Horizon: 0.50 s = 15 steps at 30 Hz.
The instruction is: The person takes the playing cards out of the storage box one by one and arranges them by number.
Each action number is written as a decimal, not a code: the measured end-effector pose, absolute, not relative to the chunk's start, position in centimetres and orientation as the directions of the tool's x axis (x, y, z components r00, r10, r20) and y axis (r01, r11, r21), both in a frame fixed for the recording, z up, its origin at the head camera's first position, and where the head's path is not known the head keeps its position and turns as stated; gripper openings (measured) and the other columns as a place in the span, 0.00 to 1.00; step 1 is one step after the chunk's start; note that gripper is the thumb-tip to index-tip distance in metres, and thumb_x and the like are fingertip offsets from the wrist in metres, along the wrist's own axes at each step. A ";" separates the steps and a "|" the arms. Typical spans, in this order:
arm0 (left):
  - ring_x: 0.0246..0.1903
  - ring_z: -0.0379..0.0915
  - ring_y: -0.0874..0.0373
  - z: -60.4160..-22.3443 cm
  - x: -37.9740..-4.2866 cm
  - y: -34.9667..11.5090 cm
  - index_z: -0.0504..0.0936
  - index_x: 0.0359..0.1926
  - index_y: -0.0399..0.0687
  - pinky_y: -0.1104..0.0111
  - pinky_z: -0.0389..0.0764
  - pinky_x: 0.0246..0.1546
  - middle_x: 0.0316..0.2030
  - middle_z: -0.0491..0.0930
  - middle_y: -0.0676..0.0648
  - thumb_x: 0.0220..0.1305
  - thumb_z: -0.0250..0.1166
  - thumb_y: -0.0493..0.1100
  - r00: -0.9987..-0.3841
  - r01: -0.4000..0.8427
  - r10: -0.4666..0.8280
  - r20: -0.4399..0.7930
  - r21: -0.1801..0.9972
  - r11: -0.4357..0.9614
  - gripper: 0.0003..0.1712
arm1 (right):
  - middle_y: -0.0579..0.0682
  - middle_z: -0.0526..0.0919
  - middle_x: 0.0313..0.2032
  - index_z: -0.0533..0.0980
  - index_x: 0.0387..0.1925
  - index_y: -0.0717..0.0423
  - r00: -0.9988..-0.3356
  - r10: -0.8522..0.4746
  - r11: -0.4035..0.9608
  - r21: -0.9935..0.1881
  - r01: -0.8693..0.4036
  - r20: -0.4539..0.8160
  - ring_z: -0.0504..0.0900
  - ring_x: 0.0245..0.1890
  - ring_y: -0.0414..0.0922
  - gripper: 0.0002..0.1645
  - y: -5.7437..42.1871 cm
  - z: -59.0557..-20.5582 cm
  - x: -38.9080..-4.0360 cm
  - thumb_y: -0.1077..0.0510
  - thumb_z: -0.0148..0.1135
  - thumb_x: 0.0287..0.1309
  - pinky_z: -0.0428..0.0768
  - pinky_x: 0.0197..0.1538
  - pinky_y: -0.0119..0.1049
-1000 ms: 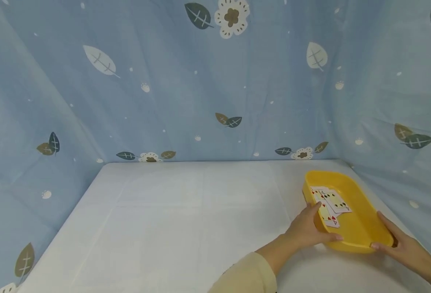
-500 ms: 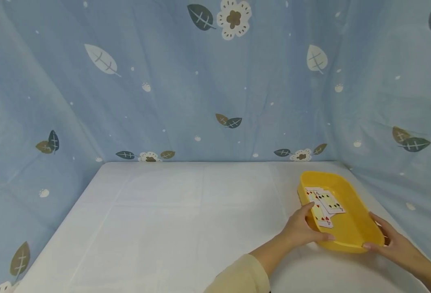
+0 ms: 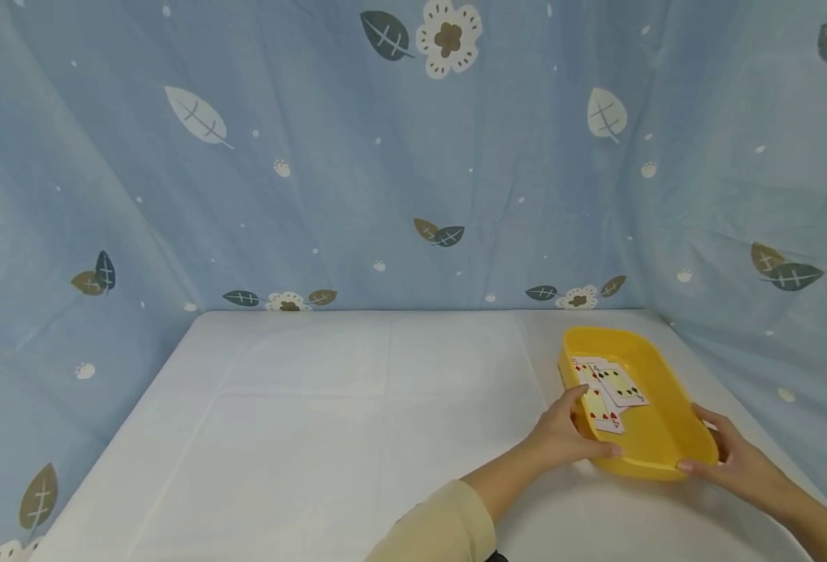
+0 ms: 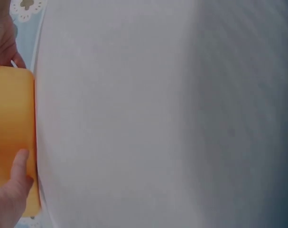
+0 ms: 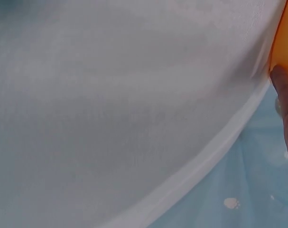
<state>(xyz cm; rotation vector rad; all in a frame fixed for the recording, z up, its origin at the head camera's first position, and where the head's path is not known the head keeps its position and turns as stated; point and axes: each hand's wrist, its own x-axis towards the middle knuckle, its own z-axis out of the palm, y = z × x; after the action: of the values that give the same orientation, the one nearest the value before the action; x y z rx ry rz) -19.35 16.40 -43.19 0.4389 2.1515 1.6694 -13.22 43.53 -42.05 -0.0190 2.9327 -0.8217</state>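
Note:
A yellow plastic tray [image 3: 655,429] is on the right side of the white table in the head view. Several playing cards [image 3: 620,385], fours and a five among them, lie face up and overlapping along its left inside. My left hand [image 3: 561,433] grips the tray's left wall and near left corner, thumb over the rim. At the near right corner my right hand [image 3: 732,460] grips the wall, its thumb at the front rim. The left wrist view shows the outside of the tray [image 4: 11,114] with fingers on it. In the right wrist view a finger [image 5: 283,88] touches the tray's edge.
A white cloth covers the table [image 3: 301,429]. Blue curtains [image 3: 357,156] printed with leaves and flowers hang behind and at both sides; the right one is close beyond the right hand.
Both hands have moved the tray a short way left across the head view, and the cards have moved along inside it. The grip looks the same.

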 end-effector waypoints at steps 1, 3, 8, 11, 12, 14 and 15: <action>0.41 0.67 0.68 -43.2 -19.4 16.3 0.63 0.64 0.69 0.73 0.74 0.47 0.45 0.71 0.62 0.43 0.78 0.48 -0.878 0.012 0.467 -0.108 0.969 0.247 0.47 | 0.79 0.70 0.51 0.41 0.69 0.70 -0.995 -0.038 0.858 -0.514 0.015 -0.091 0.67 0.32 0.21 0.53 43.4 -42.0 -13.2 0.50 0.63 0.59 0.76 0.31 0.26; 0.41 0.67 0.69 -43.2 -19.4 16.1 0.63 0.63 0.68 0.73 0.74 0.48 0.46 0.72 0.62 0.43 0.78 0.47 -0.874 0.011 0.473 -0.109 0.970 0.243 0.47 | 0.78 0.70 0.52 0.42 0.68 0.70 -0.995 -0.043 0.862 -0.506 0.008 -0.090 0.67 0.32 0.20 0.53 43.2 -42.0 -13.2 0.49 0.64 0.59 0.76 0.31 0.26; 0.42 0.68 0.69 -43.2 -19.6 15.2 0.62 0.64 0.66 0.73 0.74 0.48 0.47 0.72 0.61 0.44 0.77 0.47 -0.865 0.025 0.492 -0.099 0.971 0.239 0.47 | 0.78 0.70 0.52 0.44 0.68 0.70 -0.995 -0.072 0.859 -0.512 -0.030 -0.063 0.66 0.34 0.18 0.52 42.3 -42.0 -13.3 0.50 0.64 0.58 0.75 0.32 0.25; 0.42 0.68 0.69 -43.2 -19.6 14.6 0.61 0.65 0.67 0.73 0.75 0.48 0.47 0.72 0.62 0.44 0.77 0.47 -0.862 0.025 0.497 -0.103 0.969 0.245 0.48 | 0.78 0.70 0.52 0.43 0.68 0.70 -0.994 -0.094 0.842 -0.537 -0.052 -0.051 0.66 0.36 0.18 0.51 41.9 -41.9 -13.4 0.51 0.63 0.59 0.75 0.32 0.25; 0.42 0.68 0.69 -43.2 -19.6 14.5 0.61 0.65 0.67 0.73 0.75 0.49 0.48 0.72 0.61 0.44 0.77 0.47 -0.861 0.025 0.499 -0.103 0.970 0.243 0.48 | 0.78 0.70 0.53 0.43 0.68 0.70 -0.994 -0.099 0.837 -0.545 -0.057 -0.049 0.67 0.36 0.18 0.51 41.7 -41.8 -13.4 0.52 0.63 0.59 0.75 0.32 0.25; 0.42 0.68 0.69 -43.2 -19.6 14.1 0.60 0.65 0.68 0.73 0.75 0.49 0.48 0.72 0.61 0.44 0.77 0.48 -0.859 0.024 0.501 -0.109 0.968 0.252 0.48 | 0.78 0.69 0.53 0.43 0.68 0.69 -0.993 -0.106 0.831 -0.553 -0.061 -0.051 0.67 0.36 0.19 0.51 41.3 -41.8 -13.4 0.51 0.63 0.59 0.75 0.32 0.25; 0.43 0.68 0.69 -43.1 -19.6 14.0 0.60 0.65 0.68 0.73 0.75 0.49 0.48 0.72 0.61 0.45 0.77 0.48 -0.858 0.023 0.501 -0.112 0.967 0.255 0.48 | 0.78 0.69 0.54 0.43 0.68 0.69 -0.993 -0.109 0.828 -0.557 -0.064 -0.048 0.67 0.36 0.19 0.50 41.2 -41.7 -13.4 0.52 0.63 0.59 0.75 0.32 0.25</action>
<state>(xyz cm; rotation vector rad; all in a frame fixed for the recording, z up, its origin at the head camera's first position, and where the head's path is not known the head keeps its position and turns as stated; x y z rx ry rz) -19.62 14.00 -43.13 0.4775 2.1343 1.6340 -13.44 41.16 -41.72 -0.1387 2.9291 -0.8891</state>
